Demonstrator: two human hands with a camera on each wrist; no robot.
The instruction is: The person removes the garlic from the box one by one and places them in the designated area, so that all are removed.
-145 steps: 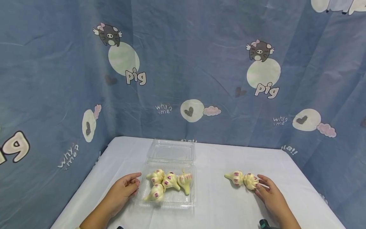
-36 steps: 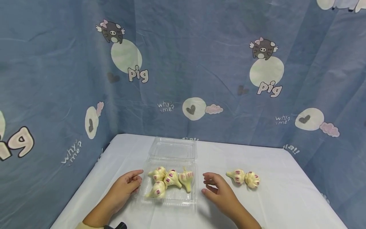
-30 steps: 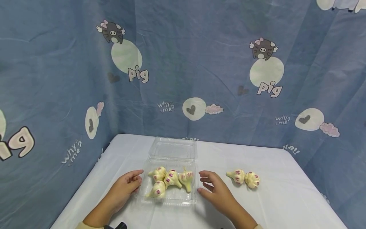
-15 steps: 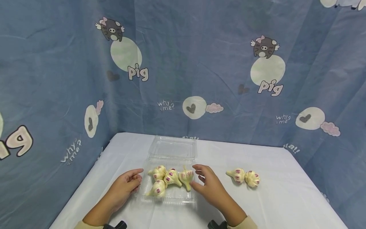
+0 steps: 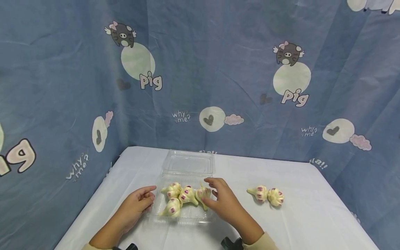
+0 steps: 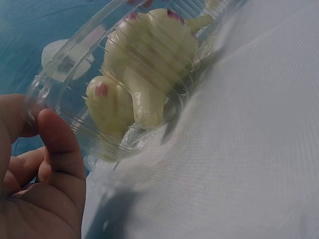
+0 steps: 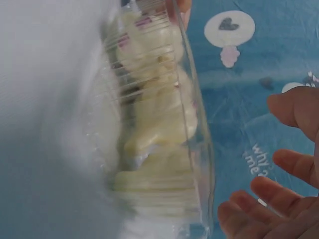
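Observation:
A clear plastic clamshell box point(image 5: 197, 217) stands on the table, its lid point(image 5: 188, 164) folded back behind it. Several garlic bulbs point(image 5: 188, 195) with purple patches lie inside. My left hand point(image 5: 136, 205) pinches the left rim of the box between thumb and finger; the left wrist view shows this grip point(image 6: 55, 169) closely. Over the right side of the box is my right hand point(image 5: 223, 199), around the rightmost garlic bulb point(image 5: 202, 192), which it partly covers. In the right wrist view its fingers point(image 7: 269, 199) are spread apart and hold nothing.
On the white-covered table point(image 5: 312, 211), two more garlic bulbs lie touching to the right of the box: one with its stem to the left point(image 5: 258, 193), the other rounder point(image 5: 276, 197). Blue printed cloth point(image 5: 243, 80) hangs behind and along the sides.
My right hand has left the two loose garlic bulbs and moved left, past the box's right edge, to over the rightmost bulb inside. My left hand has stayed at the box's left edge.

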